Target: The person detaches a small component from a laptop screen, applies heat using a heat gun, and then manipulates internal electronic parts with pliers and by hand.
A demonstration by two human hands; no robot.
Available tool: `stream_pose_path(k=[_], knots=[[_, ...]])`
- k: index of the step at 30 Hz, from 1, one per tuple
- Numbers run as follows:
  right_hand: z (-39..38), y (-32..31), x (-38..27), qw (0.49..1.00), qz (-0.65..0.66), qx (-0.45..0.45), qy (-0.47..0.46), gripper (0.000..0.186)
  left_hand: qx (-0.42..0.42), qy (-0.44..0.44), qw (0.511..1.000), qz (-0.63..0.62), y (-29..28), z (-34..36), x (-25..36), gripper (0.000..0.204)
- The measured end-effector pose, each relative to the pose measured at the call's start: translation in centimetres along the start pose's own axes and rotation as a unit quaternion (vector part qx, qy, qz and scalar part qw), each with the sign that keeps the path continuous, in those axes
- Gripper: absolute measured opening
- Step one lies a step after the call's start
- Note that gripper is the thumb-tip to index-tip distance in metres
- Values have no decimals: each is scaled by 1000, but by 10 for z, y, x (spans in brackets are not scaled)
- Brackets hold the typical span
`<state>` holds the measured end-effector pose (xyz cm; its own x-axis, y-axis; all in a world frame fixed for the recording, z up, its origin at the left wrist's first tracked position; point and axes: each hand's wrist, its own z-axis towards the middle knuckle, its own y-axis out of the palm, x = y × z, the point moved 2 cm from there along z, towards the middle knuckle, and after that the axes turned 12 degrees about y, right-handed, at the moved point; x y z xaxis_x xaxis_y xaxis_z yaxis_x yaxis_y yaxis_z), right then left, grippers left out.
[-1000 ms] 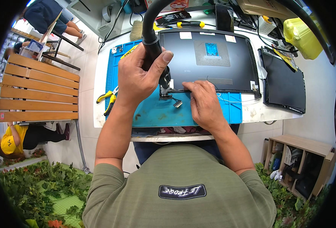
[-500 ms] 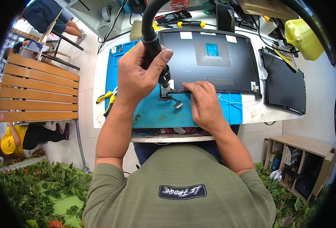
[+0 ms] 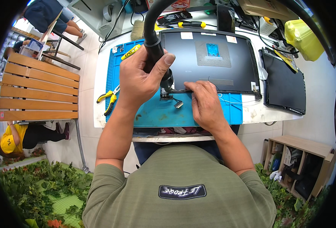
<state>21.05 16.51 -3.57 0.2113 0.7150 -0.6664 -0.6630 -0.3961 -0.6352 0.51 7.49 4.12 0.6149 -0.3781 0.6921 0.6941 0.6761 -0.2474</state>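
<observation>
My left hand [image 3: 139, 78] is wrapped around a black hot-air gun [image 3: 155, 57] on a thick hose. Its nozzle points down at the metal hinge [image 3: 166, 95] on the lower left corner of a dark laptop lid [image 3: 183, 55]. The lid lies flat on a blue work mat [image 3: 152, 116]. Fingers of my right hand [image 3: 205, 102] are bent over the lid's lower edge, the index fingertip pressing right of the hinge. A short cable with a flat connector [image 3: 178, 104] hangs off that edge between my hands. A thin white wire [image 3: 232, 101] runs out right of my right hand.
Yellow-handled pliers [image 3: 108, 99] and a yellow tool [image 3: 131, 52] lie on the mat's left side. A brush [image 3: 137, 30] and a screwdriver [image 3: 190, 24] lie behind. On the right are a black laptop part [image 3: 285, 81] and a yellow bag [image 3: 304, 40]. The hose arches overhead.
My left hand and the hot-air gun have shifted slightly to the right, and more of the yellow tool behind them shows. My right hand stays on the lid's edge.
</observation>
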Motion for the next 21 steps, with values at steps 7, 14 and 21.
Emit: stream_pose_path(k=[7, 14, 21], knots=[[-1, 1, 2, 1000, -1, -4, 0, 50, -12, 4, 1000, 28, 3, 9, 0, 35], [-1, 1, 2, 1000, 2, -8, 0, 48, -39, -33, 998, 47, -16, 5, 3, 34], [0, 2, 2, 1000, -1, -7, -5, 47, -30, -23, 997, 63, -18, 1, 1, 37]])
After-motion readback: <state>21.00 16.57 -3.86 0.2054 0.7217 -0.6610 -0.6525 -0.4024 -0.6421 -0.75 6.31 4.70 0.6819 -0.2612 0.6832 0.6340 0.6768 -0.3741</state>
